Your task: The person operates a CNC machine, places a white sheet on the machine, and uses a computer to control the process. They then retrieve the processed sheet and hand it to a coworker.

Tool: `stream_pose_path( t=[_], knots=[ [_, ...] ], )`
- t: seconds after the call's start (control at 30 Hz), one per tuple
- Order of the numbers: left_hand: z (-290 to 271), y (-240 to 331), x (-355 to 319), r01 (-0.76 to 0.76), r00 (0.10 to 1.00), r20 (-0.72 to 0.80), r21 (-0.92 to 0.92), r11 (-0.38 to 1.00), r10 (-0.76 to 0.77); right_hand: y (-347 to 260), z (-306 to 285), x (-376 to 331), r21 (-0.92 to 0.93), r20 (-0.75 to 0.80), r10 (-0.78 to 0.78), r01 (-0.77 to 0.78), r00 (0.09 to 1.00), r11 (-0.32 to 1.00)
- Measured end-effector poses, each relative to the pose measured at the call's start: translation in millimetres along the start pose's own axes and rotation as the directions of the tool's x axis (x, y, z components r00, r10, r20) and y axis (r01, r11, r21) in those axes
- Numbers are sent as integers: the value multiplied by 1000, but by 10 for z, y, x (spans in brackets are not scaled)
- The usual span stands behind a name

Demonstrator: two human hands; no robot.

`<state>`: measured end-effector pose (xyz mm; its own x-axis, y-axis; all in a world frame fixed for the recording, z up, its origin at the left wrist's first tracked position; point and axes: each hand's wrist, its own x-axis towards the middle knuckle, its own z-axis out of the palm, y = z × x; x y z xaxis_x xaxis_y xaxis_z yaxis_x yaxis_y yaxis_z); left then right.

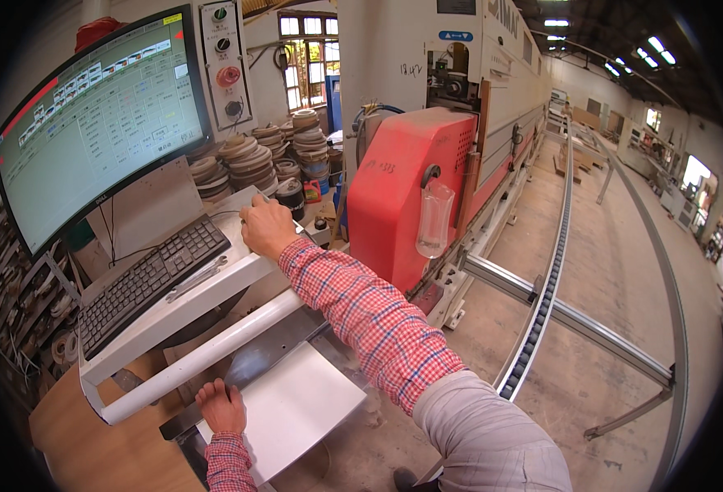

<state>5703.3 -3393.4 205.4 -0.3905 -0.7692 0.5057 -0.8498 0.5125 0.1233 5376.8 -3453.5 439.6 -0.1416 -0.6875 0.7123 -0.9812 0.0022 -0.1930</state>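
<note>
At the right end of the keyboard, my right hand (268,227) curls its fingers over what looks like a computer mouse, almost wholly covered by the hand; a thin cable runs toward it. The black keyboard (152,283) lies on a light metal stand (243,269), with open-end wrenches (197,279) along its front. My left hand (222,407) rests at the left edge of a white panel (304,410), fingers slightly apart and the thumb toward the panel. Above the keyboard, a large monitor (99,123) displays a table and a row of small machine pictures.
A white tubular rail (206,357) crosses between the stand and the panel. A long machine with a red cover (406,197) stands ahead, a clear plastic bottle (435,221) hanging on it. Edge-band rolls (245,160) are stacked behind. A roller rail (554,287) runs along the right.
</note>
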Motion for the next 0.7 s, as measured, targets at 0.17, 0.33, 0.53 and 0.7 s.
stream_pose_path(
  t=[0.17,0.33,0.53,0.7],
  knots=[
    [7,-3,7,0,1000,5,-7,1000,0,20,33,2,-8,-27,4,-5,1000,1000],
    [13,-21,-1,0,1000,-7,2,1000,0,-10,23,1,4,-20,5,-5,1000,1000],
    [13,29,22,-7,1000,-6,-29,1000,7,48,13,-9,-5,-20,20,-20,1000,1000],
    [-15,-16,-5,10,1000,-23,-12,1000,-10,-18,51,2,6,-49,7,-7,999,1000]
  ],
)
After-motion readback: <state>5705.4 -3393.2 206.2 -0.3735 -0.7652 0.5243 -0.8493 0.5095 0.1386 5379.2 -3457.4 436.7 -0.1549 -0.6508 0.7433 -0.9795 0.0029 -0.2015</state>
